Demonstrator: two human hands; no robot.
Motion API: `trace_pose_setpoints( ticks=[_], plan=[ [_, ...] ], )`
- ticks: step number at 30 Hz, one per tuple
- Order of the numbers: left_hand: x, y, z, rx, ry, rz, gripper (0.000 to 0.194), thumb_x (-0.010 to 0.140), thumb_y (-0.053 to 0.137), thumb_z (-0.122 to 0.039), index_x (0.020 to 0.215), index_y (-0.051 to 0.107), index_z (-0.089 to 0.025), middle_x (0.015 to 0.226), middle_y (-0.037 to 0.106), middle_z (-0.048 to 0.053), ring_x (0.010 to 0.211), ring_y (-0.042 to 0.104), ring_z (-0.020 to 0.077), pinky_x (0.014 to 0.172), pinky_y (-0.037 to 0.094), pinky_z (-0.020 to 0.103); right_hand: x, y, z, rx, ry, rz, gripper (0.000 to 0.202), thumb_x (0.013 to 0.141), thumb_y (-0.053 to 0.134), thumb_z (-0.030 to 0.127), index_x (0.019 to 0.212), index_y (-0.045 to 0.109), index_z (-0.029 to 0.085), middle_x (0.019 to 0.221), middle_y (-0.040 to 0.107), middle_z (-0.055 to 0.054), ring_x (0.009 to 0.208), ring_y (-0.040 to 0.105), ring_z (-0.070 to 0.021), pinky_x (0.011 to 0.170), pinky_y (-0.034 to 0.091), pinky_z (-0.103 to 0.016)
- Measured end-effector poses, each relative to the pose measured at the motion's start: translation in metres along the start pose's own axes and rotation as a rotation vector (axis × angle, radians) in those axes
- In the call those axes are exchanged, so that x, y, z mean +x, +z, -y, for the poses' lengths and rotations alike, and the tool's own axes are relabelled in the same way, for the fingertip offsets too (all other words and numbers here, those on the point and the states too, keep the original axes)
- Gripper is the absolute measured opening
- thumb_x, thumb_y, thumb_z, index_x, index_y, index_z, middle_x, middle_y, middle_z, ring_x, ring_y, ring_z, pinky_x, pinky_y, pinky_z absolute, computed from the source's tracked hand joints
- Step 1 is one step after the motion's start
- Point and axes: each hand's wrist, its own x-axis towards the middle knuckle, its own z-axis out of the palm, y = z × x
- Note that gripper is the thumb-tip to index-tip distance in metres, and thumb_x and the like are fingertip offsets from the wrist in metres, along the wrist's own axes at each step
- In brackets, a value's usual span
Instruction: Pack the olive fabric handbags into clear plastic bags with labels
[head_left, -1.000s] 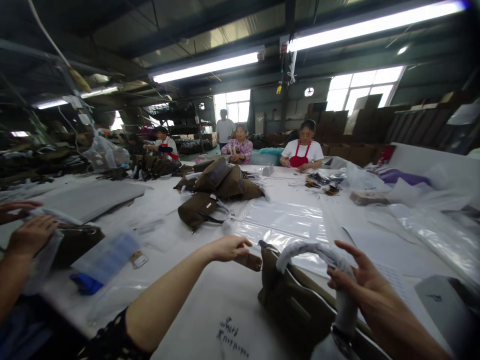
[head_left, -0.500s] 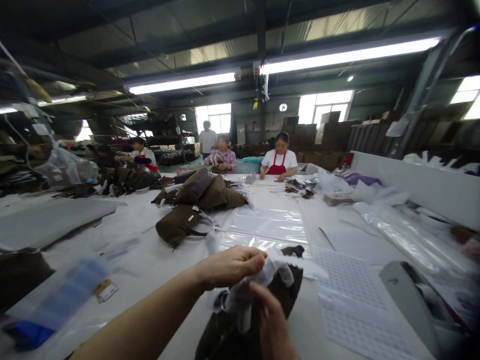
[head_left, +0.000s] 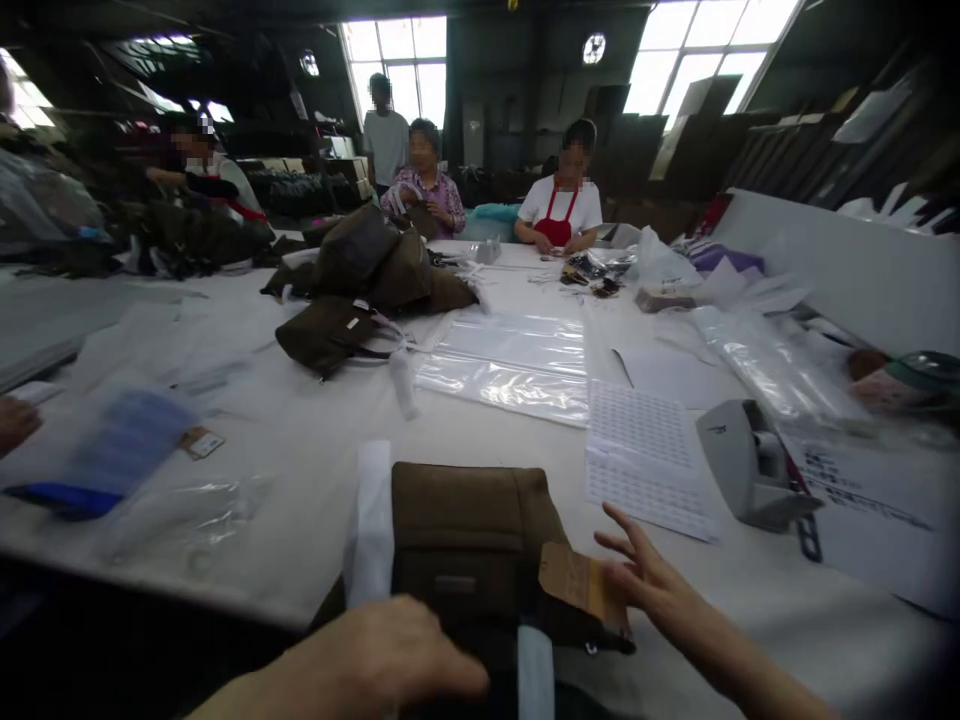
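Note:
A dark olive-brown bag (head_left: 457, 510) lies on the white table right in front of me, with a small label patch on its face. White wrapping (head_left: 373, 520) runs up its left side, and a pale strip (head_left: 535, 670) crosses its near part. My left hand (head_left: 375, 650) is over the bag's near left part, blurred, thumb pointing right; its other fingers are hidden. At the bag's right side, a brown cardboard hang tag (head_left: 574, 580) stands out. My right hand (head_left: 637, 565) is beside that tag, fingers spread, the thumb side touching or almost touching it.
More brown bags (head_left: 375, 265) are piled farther back. Clear plastic bags (head_left: 510, 365), a printed sheet (head_left: 645, 450) and a grey tape dispenser (head_left: 750, 465) lie ahead and right. Left are a blue-tinted plastic packet (head_left: 127, 440) and another tag (head_left: 201, 442). Co-workers (head_left: 562, 200) are across the table.
The view has tilted down. My hands have left the white-wrapped part of the bag and moved apart. The bag now shows its flat face, with the hang tag out at the right.

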Motion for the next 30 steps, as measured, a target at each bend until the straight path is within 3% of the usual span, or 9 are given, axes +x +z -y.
trace_pose_setpoints(
  ticks=[3, 5, 10, 14, 17, 22, 24, 27, 30],
  plan=[
    [-0.031, 0.002, 0.032, 0.092, -0.415, -0.608, 0.045, 0.080, 0.059, -0.040, 0.122, 0.051, -0.027, 0.129, 0.053, 0.006, 0.120, 0.047, 0.0252, 0.104, 0.036, 0.040, 0.001, 0.019, -0.033, 0.106, -0.196, 0.114, 0.065, 0.085, 0.051, 0.045, 0.139, 0.018, 0.034, 0.137, 0.039, -0.012, 0.101, 0.057, -0.0216, 0.090, 0.047, -0.045],
    [-0.044, 0.013, 0.056, -0.008, -0.679, -0.800, 0.058, 0.080, 0.055, -0.048, 0.131, 0.041, -0.023, 0.140, 0.040, 0.010, 0.129, 0.037, 0.0287, 0.107, 0.030, 0.047, 0.000, 0.021, -0.045, 0.115, -0.375, 0.117, 0.049, 0.087, 0.050, 0.036, 0.133, 0.032, 0.038, 0.140, 0.036, -0.009, 0.102, 0.056, -0.0205, 0.089, 0.047, -0.044],
    [-0.037, 0.036, 0.081, -0.602, -0.826, -0.700, 0.078, 0.078, 0.053, -0.057, 0.138, 0.027, -0.015, 0.144, 0.031, 0.017, 0.127, 0.040, 0.0303, 0.101, 0.039, 0.042, 0.000, 0.011, -0.044, -0.066, -0.529, 0.255, 0.027, 0.085, 0.052, 0.023, 0.110, 0.060, 0.030, 0.140, 0.035, -0.006, 0.118, 0.045, -0.0236, 0.097, 0.039, -0.040],
    [-0.026, 0.038, 0.079, -0.662, -0.826, -0.717, 0.081, 0.076, 0.058, -0.055, 0.140, 0.024, -0.017, 0.146, 0.029, 0.015, 0.132, 0.032, 0.0284, 0.107, 0.032, 0.040, -0.007, -0.004, -0.026, -0.031, -0.224, 0.361, 0.023, 0.083, 0.058, 0.033, 0.104, 0.064, 0.024, 0.108, 0.060, -0.006, 0.097, 0.056, -0.0206, 0.084, 0.046, -0.033],
    [-0.026, 0.034, 0.082, -0.726, -0.823, -0.704, 0.081, 0.076, 0.061, -0.051, 0.140, 0.022, -0.021, 0.147, 0.029, 0.013, 0.134, 0.029, 0.0275, 0.109, 0.028, 0.041, -0.014, -0.022, -0.009, -0.005, -0.045, 0.444, 0.025, 0.081, 0.060, 0.042, 0.087, 0.068, 0.019, 0.081, 0.064, -0.004, 0.077, 0.059, -0.0172, 0.070, 0.046, -0.029],
    [-0.025, 0.027, 0.084, -0.826, -0.806, -0.678, 0.079, 0.073, 0.066, -0.047, 0.138, 0.028, -0.022, 0.142, 0.038, 0.014, 0.129, 0.039, 0.0283, 0.105, 0.035, 0.040, -0.008, -0.031, 0.030, 0.274, 0.006, 0.718, 0.058, 0.059, 0.079, 0.037, 0.112, 0.060, 0.022, 0.106, 0.064, -0.009, 0.090, 0.061, -0.0226, 0.078, 0.047, -0.034],
    [-0.021, 0.025, 0.083, -0.818, -0.777, -0.699, 0.076, 0.072, 0.066, -0.047, 0.135, 0.033, -0.020, 0.141, 0.040, 0.013, 0.129, 0.038, 0.0277, 0.105, 0.036, 0.036, 0.007, -0.017, 0.048, 0.228, 0.016, 0.630, 0.045, 0.061, 0.078, 0.036, 0.100, 0.063, 0.019, 0.092, 0.066, -0.008, 0.079, 0.061, -0.0188, 0.067, 0.048, -0.029],
    [-0.016, 0.023, 0.083, -0.826, -0.775, -0.741, 0.075, 0.072, 0.066, -0.046, 0.135, 0.034, -0.019, 0.142, 0.039, 0.012, 0.129, 0.038, 0.0275, 0.101, 0.041, 0.033, 0.038, 0.016, 0.066, -0.009, -0.073, 0.264, 0.030, 0.072, 0.065, 0.045, 0.069, 0.062, 0.016, 0.058, 0.055, 0.000, 0.056, 0.052, -0.0126, 0.051, 0.040, -0.023],
    [-0.016, 0.024, 0.084, -0.883, -0.817, -0.738, 0.076, 0.073, 0.065, -0.045, 0.137, 0.030, -0.020, 0.142, 0.038, 0.011, 0.123, 0.046, 0.0273, 0.094, 0.047, 0.031, 0.061, 0.045, 0.056, -0.124, -0.154, -0.150, 0.030, 0.067, 0.069, 0.045, 0.080, 0.064, 0.018, 0.081, 0.059, -0.004, 0.079, 0.057, -0.0188, 0.069, 0.046, -0.029]
  ],
)
